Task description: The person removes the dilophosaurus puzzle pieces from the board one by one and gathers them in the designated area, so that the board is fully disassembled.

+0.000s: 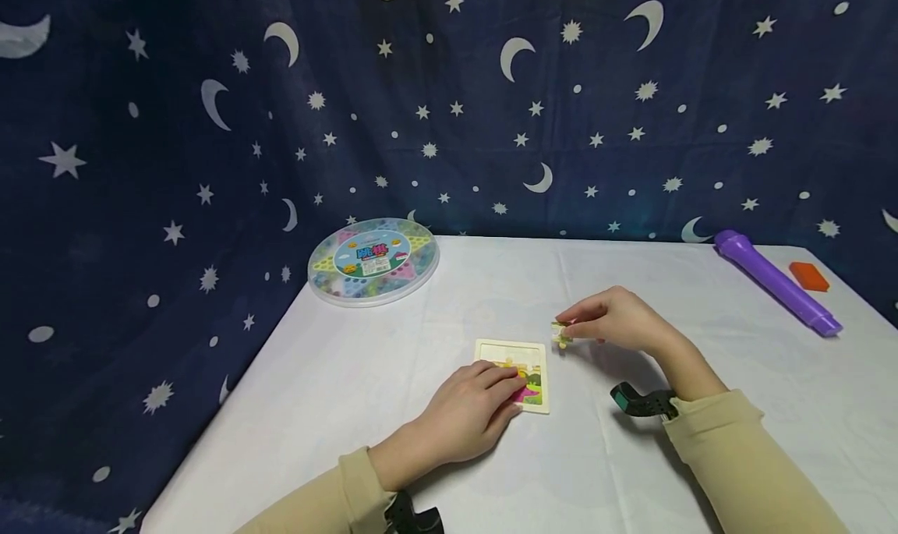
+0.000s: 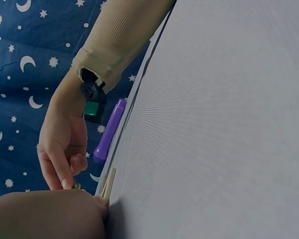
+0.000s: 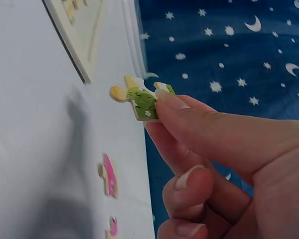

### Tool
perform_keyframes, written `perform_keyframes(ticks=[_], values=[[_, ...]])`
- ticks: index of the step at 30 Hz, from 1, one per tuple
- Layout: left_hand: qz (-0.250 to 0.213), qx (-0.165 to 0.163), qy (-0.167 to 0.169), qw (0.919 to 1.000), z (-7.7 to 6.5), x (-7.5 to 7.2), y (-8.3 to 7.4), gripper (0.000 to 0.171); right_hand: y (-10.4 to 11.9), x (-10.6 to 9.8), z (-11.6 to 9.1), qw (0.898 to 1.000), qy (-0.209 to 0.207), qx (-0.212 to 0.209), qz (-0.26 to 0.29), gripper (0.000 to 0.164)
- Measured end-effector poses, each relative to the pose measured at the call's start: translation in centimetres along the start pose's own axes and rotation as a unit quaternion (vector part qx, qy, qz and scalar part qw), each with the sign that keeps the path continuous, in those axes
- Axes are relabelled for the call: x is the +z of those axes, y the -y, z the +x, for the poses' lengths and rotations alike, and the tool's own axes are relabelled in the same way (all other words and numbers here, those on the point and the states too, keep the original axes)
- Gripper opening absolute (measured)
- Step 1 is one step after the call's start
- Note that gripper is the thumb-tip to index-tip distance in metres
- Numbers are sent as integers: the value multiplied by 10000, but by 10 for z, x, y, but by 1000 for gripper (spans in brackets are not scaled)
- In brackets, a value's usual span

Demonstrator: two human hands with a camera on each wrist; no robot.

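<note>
My right hand [image 1: 620,320] pinches a jigsaw puzzle piece [image 3: 142,102] between thumb and fingers, above the table and just right of the puzzle tray. The piece is green with white and yellow parts and a rounded tab. My left hand [image 1: 466,409] rests on the left and near part of the square puzzle tray [image 1: 544,372], fingers fairly straight. A partly filled picture in pink, green and yellow shows in the tray; the hand hides the rest. In the right wrist view, a pink puzzle piece [image 3: 109,175] and a smaller-looking piece [image 3: 112,228] lie on the table.
A round Chinese checkers box [image 1: 372,261] lies at the back left of the white-covered table [image 1: 337,409]. Toward the back right are a purple microphone-shaped stick [image 1: 775,283] and an orange block [image 1: 809,276]. A dark starry curtain [image 1: 477,129] hangs behind and to the left.
</note>
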State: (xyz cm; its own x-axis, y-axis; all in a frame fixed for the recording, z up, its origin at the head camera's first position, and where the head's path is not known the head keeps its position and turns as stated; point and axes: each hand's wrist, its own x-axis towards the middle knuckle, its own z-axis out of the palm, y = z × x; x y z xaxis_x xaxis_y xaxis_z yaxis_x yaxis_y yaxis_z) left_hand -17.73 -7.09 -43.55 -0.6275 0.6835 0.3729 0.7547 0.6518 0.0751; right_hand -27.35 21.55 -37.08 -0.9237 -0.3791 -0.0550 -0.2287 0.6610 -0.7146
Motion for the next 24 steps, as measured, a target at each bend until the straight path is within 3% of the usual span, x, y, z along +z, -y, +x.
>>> perform_keyframes(ticks=[11,24], values=[[-109,72,-233,9996,1,0,0,33,-23,-27,-13,9981,-418,437,105,39],[-384,-15,-474,9981,2,1,0,19,-54,-48,-20,9941,-416,997,62,49]])
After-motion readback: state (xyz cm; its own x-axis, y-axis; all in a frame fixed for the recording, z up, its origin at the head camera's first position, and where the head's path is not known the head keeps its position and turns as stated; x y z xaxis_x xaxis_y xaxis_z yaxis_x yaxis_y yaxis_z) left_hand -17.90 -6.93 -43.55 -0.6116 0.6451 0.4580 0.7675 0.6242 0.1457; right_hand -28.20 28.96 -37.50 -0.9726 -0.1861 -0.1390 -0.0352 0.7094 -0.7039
